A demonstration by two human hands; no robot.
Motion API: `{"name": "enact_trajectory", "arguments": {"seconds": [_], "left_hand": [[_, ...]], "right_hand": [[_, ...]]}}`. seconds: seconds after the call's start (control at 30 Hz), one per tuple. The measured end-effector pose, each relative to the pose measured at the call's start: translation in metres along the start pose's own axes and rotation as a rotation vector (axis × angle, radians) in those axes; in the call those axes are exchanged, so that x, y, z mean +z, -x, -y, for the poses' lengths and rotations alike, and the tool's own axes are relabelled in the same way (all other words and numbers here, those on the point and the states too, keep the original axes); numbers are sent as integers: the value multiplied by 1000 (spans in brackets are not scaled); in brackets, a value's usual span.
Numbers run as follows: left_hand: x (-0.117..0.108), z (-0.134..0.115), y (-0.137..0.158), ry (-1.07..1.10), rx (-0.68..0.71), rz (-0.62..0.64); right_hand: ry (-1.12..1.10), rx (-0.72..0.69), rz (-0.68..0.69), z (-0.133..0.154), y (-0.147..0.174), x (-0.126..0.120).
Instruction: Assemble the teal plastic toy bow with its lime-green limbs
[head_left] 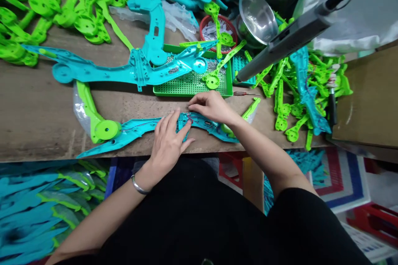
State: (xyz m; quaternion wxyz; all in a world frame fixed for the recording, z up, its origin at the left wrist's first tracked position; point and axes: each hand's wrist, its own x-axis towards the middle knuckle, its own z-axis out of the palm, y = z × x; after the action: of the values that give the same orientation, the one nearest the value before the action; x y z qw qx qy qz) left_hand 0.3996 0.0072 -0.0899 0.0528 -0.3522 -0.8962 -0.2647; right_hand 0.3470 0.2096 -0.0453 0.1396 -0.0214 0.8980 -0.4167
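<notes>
Teal bow shell lies along the counter's near edge. Your left hand presses flat on it, fingers spread; your right hand pinches at the wiring mid-shell. Keep the shell pinned; seat wires gently, clear of the posts.

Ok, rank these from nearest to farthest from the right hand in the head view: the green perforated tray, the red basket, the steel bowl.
Measured from the right hand:
1. Green perforated tray, just beyond the fingers, slightly to the left.
2. Red basket, farther back, behind the tray.
3. Steel bowl, farthest, back and to the right.
</notes>
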Motion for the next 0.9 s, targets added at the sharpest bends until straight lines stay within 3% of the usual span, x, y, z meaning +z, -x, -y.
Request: {"name": "enact_trajectory", "arguments": {"seconds": [0.13,0.3,0.43,0.9], "left_hand": [[-2,0,-1,-52,25,3],[-2,0,-1,-67,38,5],[-2,0,-2,-77,50,-1],[-2,-1,-3,-97,49,11]], "right_hand": [[-19,-6,122,-4,-17,-1],[-36,-28,123,-9,-16,-1],[-235,-24,159,-12,-4,-2],[-117,-76,25,-8,11,7]]}}
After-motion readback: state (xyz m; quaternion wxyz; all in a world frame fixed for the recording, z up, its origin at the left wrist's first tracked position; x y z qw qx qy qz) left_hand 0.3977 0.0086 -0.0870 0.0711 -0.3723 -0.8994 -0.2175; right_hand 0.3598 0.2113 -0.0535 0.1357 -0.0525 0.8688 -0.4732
